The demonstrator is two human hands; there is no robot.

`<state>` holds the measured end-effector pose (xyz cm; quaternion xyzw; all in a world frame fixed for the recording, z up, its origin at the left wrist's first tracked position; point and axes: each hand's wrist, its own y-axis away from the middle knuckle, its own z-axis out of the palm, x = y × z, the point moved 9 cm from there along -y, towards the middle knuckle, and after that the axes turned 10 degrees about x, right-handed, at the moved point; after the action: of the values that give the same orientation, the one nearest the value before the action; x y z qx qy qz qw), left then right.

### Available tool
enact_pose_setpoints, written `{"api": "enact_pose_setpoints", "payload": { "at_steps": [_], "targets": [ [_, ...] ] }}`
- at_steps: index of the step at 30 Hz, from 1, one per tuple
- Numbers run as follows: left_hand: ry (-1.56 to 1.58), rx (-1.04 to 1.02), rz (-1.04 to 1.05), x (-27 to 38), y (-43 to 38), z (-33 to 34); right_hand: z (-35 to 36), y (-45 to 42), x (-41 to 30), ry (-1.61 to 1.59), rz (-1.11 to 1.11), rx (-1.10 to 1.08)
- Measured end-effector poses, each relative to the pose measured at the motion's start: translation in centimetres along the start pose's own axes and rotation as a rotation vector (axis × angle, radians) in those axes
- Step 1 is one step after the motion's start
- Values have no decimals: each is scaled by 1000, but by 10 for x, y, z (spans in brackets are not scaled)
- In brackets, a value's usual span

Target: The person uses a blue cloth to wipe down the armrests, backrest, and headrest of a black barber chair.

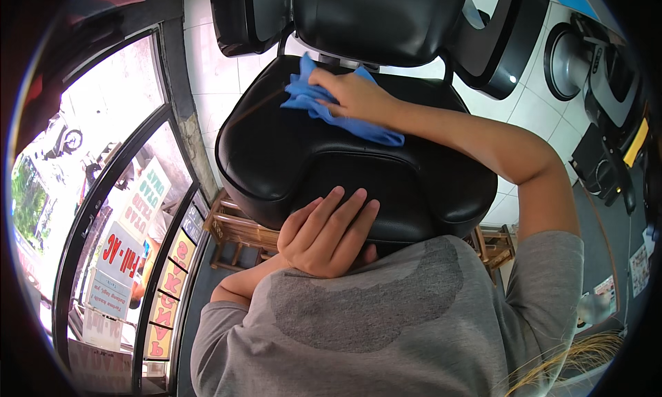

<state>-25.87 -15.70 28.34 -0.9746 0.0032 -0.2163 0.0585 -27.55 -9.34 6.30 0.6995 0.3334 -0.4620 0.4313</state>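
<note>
My right hand [359,97] is closed on a crumpled blue cloth [370,131], pressing it against the far part of a black upholstered cushion [264,149] of a salon chair. Part of the cloth spreads out flat beneath and beside the hand. My left hand [328,234] lies on the cushion's near edge, close to my grey shirt, its fingers extended and slightly apart, with nothing seen in it. Beyond the cushion is another black padded part [380,19] of the chair, between two armrests.
Wooden slatted furniture [240,226] stands below the cushion on the left. A glass door [129,190] with signs is at far left. Another salon chair [602,81] stands at upper right, near a black box-like object [595,159]. White floor tiles [535,115] show around the chair.
</note>
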Motion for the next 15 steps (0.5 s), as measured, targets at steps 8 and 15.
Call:
{"api": "enact_pose_setpoints", "payload": {
  "at_steps": [8, 15],
  "targets": [
    [-37, 77, 16, 0, -6, -4, -23, -7, 173, 363, 528, -30],
    [-21, 86, 17, 0, -4, 0, -11, -14, 90, 137, 247, 67]
  ]
}}
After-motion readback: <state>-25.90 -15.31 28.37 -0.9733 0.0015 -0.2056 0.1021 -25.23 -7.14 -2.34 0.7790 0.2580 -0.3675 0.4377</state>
